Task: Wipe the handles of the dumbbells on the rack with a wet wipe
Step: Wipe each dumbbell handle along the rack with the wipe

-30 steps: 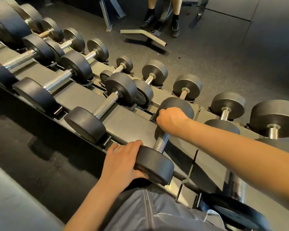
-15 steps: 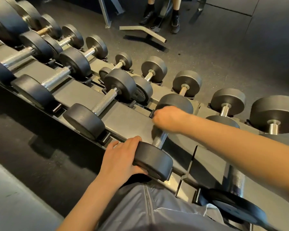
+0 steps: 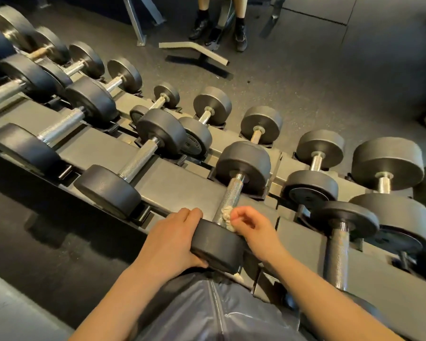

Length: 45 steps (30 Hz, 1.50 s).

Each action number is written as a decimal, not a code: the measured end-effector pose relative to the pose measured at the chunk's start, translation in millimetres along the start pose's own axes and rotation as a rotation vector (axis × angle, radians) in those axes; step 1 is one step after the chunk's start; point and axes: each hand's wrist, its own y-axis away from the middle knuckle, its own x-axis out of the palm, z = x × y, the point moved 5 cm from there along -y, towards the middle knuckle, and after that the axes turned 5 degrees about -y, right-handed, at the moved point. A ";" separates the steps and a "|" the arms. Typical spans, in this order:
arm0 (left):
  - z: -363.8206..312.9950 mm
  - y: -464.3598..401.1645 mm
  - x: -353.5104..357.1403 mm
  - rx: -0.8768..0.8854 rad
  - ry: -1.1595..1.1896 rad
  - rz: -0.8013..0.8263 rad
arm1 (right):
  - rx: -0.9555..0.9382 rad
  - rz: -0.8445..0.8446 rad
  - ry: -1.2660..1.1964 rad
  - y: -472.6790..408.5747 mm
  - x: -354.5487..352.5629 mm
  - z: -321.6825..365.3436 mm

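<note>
I am pinching the wet wipe point(image 3: 226, 216) in my right hand point(image 3: 252, 226) at the near end of the dumbbell handle point(image 3: 229, 198). My left hand point(image 3: 169, 238) is gripping its near head point(image 3: 217, 244). By my reckoning this handle is nearly done, with the neighbouring dumbbells on the rack point(image 3: 172, 179) possibly still awaiting wiping.

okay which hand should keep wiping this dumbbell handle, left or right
Right. The right hand already pinches the wet wipe against the near end of the handle, while the left hand steadies the dumbbell's near weight head.

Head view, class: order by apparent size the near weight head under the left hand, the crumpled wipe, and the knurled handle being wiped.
1. Near weight head, largest.
2. Knurled handle.
3. Wipe, smallest, partly hidden by the right hand.
</note>
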 end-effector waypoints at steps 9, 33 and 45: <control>3.4 -2.2 -0.3 0.016 0.027 0.031 | 0.354 -0.522 -0.714 -32.9 -0.8 -13.0; 0.8 -0.9 -2.8 -0.036 -0.022 0.054 | 0.441 0.186 0.197 -7.9 -4.6 -5.2; 69.7 39.0 -60.5 -0.142 0.135 -0.450 | -0.328 0.069 0.784 -60.6 50.7 119.7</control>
